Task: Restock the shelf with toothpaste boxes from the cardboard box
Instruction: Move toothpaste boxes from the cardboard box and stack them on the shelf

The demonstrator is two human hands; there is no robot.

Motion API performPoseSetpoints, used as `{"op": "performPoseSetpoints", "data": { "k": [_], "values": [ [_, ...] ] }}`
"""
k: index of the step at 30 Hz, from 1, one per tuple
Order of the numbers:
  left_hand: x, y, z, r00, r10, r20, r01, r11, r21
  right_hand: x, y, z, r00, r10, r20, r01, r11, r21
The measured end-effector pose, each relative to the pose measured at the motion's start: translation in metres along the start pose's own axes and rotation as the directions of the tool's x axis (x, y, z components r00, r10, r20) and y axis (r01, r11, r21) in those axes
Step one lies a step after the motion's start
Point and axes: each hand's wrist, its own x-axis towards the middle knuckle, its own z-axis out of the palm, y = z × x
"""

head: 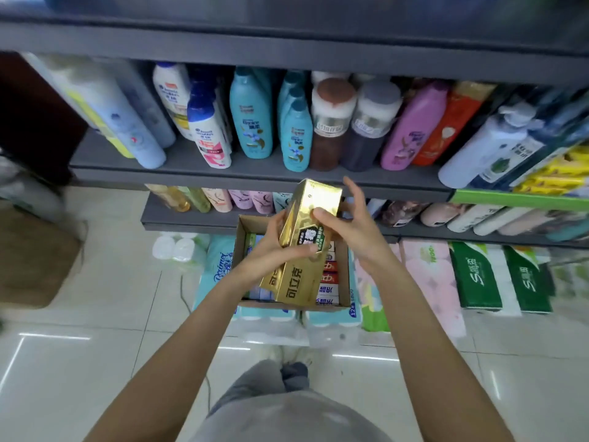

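Gold toothpaste boxes (302, 247) are held upright and tilted between both hands, above the open cardboard box (241, 231). My left hand (271, 247) grips them from the left, thumb across the front. My right hand (347, 224) holds the upper right side with its thumb on the front face, its fingers spread behind. The cardboard box rests on tissue packs on the floor and holds several more toothpaste boxes (328, 279) in red, white and blue. The grey shelf (255, 170) in front carries shampoo bottles.
Shampoo bottles (251, 116) fill the upper shelf; a lower shelf (191, 218) holds more bottles. Tissue packs (424, 275) and green paper packs (478, 275) stand on the tiled floor below. A brown mat (35, 260) lies at the left. My legs are at the bottom.
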Motion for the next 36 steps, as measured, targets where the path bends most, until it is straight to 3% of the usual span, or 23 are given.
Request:
{"op": "performPoseSetpoints", "data": {
  "k": [4, 10, 14, 17, 21, 25, 30, 36],
  "values": [
    [0.001, 0.021, -0.01, 0.996, 0.08, 0.048, -0.085, 0.989, 0.123, 0.006, -0.032, -0.019, 0.997, -0.046, 0.058, 0.055, 0.987, -0.149],
    [0.001, 0.037, -0.01, 0.987, 0.134, -0.088, -0.122, 0.984, 0.13, -0.001, -0.051, -0.018, 0.999, -0.047, -0.005, 0.047, 0.999, -0.008],
    [0.007, 0.049, -0.025, 0.957, 0.175, -0.233, -0.16, 0.984, 0.083, -0.019, -0.068, -0.026, 0.982, -0.043, -0.181, 0.067, 0.989, 0.13],
    [0.007, 0.066, -0.046, 0.922, 0.279, -0.269, -0.264, 0.96, 0.092, -0.034, -0.081, -0.044, 0.942, -0.074, -0.327, 0.144, 0.97, 0.196],
    [0.002, 0.103, -0.067, 0.88, 0.396, -0.261, -0.376, 0.918, 0.127, -0.047, -0.098, -0.069, 0.915, -0.162, -0.369, 0.228, 0.963, 0.143],
    [0.0, 0.138, -0.073, 0.857, 0.456, -0.24, -0.437, 0.89, 0.131, -0.049, -0.108, -0.088, 0.827, -0.317, -0.464, 0.335, 0.941, -0.046],
    [0.006, 0.182, -0.053, 0.83, 0.509, -0.229, -0.481, 0.86, 0.169, -0.068, -0.131, -0.135, 0.741, -0.394, -0.544, 0.551, 0.82, 0.156],
    [0.033, 0.234, 0.017, 0.787, 0.566, -0.246, -0.553, 0.824, 0.126, -0.069, -0.158, -0.224, 0.579, -0.536, -0.614, 0.67, 0.742, -0.015]
  ]
}}
